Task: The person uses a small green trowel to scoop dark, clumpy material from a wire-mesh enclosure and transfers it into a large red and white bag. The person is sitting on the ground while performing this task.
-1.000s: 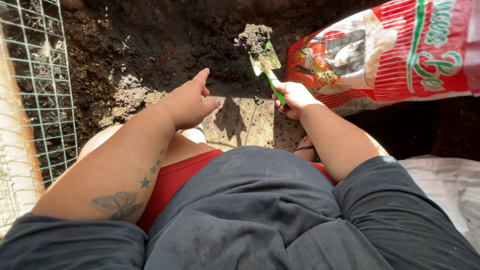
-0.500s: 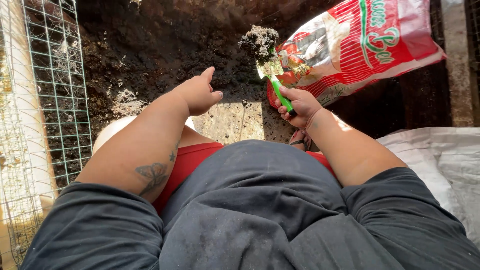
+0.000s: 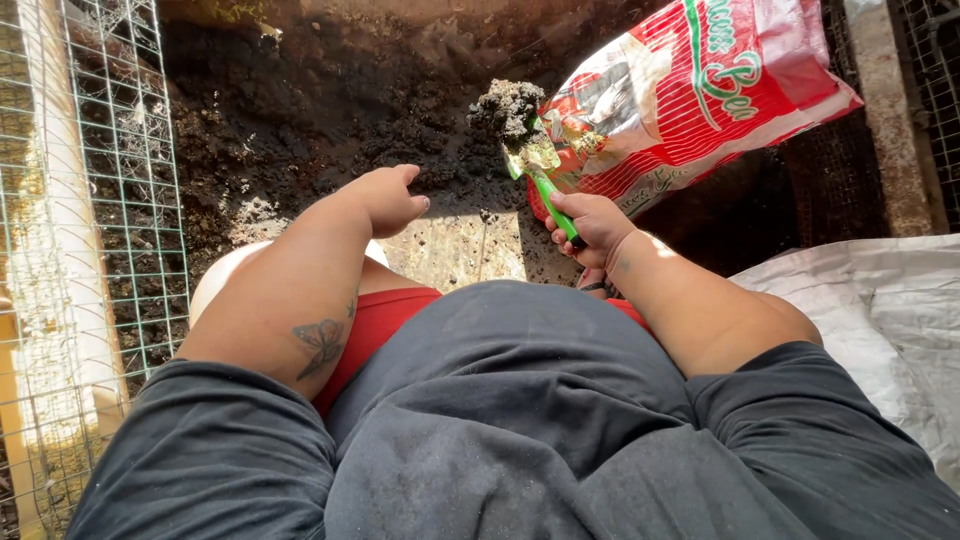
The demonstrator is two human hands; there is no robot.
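Wire mesh (image 3: 120, 200) left (bag (image 3: 700, 90) right), trowel (image 3: 535, 170) perhaps between.

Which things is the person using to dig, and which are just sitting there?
In use: trowel in the right hand; clump of soil on it; dark soil bed; left hand above it.
Lying about: red bag; wire mesh; white sheet.

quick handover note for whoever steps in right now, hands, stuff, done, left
Right hand: closed on the green-handled trowel, blade heaped with soil, held above the dark soil bed.
Left hand: empty, fingers loosely curled, hovering over the bed.
Red and white bag lies at the right; wire mesh at the left.
Done: one scoop loaded.
Left: that scoop is not yet tipped out.
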